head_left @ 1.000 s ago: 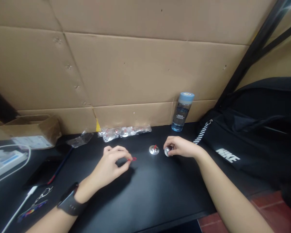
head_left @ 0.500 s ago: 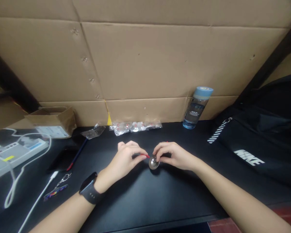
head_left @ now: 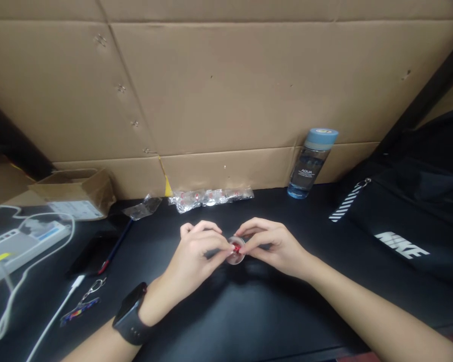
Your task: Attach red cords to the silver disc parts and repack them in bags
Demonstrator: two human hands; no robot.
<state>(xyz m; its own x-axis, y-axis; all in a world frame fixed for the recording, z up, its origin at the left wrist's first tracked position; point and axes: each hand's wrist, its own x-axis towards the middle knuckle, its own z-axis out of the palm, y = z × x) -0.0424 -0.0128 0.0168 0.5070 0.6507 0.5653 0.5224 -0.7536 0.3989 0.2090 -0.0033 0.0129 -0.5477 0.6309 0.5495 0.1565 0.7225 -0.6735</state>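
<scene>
A small round metal piece (head_left: 236, 258) is between my two hands over the black table, its round face toward me. My left hand (head_left: 204, 249), with a dark watch on the wrist, pinches a red cord (head_left: 236, 248) at the middle of that face. From the other side my right hand (head_left: 274, 244) has its thumb and index finger at the same red cord, fingertips at the piece's right edge. The fingertips hide most of the cord.
Plastic-wrapped pieces (head_left: 211, 198) lie along the cardboard wall (head_left: 226, 90). A bottle (head_left: 307, 168) and black bag (head_left: 411, 211) stand right. At left are an open box (head_left: 77, 193), a power strip (head_left: 26, 246), a phone (head_left: 92, 254) and a keychain (head_left: 81, 306).
The round piece has turned from its shiny domed side to its paler face. Both hands have come together at its middle, the right fingers shifting onto the red cord. The view has tilted slightly.
</scene>
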